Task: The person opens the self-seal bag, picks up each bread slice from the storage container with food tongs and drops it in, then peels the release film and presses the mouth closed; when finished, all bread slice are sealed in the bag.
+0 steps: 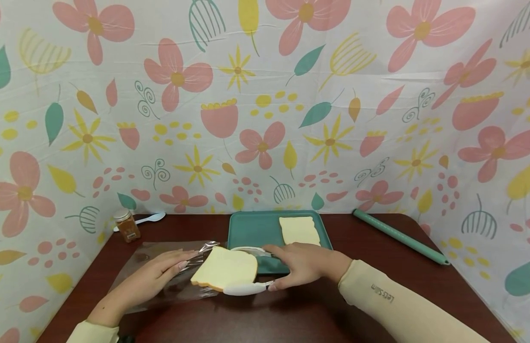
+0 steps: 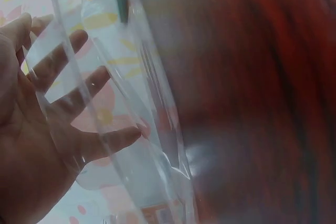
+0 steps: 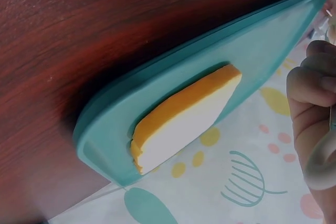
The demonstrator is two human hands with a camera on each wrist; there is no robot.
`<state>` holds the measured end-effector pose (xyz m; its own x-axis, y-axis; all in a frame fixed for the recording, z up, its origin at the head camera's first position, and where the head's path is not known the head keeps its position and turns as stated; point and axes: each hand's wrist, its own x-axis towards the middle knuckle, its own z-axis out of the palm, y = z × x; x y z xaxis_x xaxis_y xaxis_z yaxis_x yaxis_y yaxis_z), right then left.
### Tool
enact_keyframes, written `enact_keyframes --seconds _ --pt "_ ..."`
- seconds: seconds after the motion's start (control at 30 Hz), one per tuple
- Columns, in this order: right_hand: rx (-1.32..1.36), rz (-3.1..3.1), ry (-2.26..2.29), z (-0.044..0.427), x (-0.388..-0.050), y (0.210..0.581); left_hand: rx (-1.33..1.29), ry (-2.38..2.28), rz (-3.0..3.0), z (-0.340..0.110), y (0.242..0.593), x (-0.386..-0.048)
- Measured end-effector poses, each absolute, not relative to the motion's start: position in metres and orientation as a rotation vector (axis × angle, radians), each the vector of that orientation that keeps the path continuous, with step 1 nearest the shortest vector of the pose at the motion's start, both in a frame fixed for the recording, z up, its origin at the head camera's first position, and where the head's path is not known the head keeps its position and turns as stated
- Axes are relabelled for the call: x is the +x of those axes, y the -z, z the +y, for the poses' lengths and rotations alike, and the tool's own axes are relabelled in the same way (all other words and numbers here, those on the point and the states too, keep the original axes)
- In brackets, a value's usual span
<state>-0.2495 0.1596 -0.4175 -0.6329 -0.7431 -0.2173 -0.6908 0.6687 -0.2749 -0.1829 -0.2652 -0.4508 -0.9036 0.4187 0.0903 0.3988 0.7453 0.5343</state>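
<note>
I judge the work about midway: over the near half of the surface (image 1: 247,324), one bread slice (image 1: 226,267) sits between the white tongs (image 1: 243,288), at the right end of the clear plastic (image 1: 150,249); I cannot tell if any is inside. My right grip (image 1: 306,263) pinches the tongs, forearm angled in from the right; my left grip (image 1: 156,272) lies with fingers extended at the plastic. Toward the far edge, a second slice (image 1: 299,230) on the green tray (image 1: 253,227) looks left to handle.
</note>
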Motion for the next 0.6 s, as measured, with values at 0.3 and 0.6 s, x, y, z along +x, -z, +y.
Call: enact_keyframes --seconds 0.3,0.6 --pt "-1.141 2.574 0.243 0.1609 -0.2489 0.4178 0.758 -0.864 2.900 -0.2648 0.4481 -0.1818" --pt "-1.198 2.595 0.098 0.1543 -0.2452 0.4161 0.756 -0.867 2.920 -0.2615 0.4500 -0.1824"
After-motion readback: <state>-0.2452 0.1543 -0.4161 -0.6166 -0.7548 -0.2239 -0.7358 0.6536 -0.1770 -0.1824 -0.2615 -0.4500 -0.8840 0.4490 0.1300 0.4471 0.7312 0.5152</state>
